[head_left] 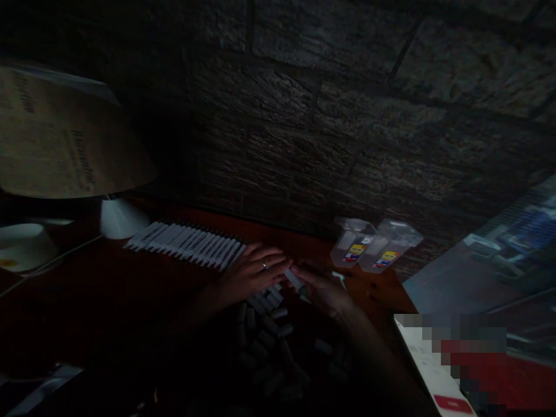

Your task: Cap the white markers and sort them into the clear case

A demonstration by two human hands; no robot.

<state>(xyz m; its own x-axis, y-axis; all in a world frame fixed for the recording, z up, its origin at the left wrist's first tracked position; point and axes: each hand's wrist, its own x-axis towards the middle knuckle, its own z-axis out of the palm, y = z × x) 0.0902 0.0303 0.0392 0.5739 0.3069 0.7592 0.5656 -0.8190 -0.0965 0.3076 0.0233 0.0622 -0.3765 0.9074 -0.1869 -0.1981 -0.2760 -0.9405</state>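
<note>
The scene is very dark. My left hand [256,267], with a ring on one finger, lies palm down with its fingers stretched out, its fingertips meeting my right hand. In my right hand [320,285], thumb and fingers are closed on a pale marker [295,281], partly hidden by the fingers. A white piece with a green end [339,278] shows just beyond that hand. Left of my hands, white markers [186,243] lie side by side in a long row. Short pale cylinders that look like marker caps [267,339] are scattered below and between my hands.
Two clear plastic cases [376,246] with yellow labels stand against the brick wall [304,116]. A lamp [65,139] and a white cup [26,246] are at left on the wooden table [130,284]. A white box [430,365] sits at the right edge by a window.
</note>
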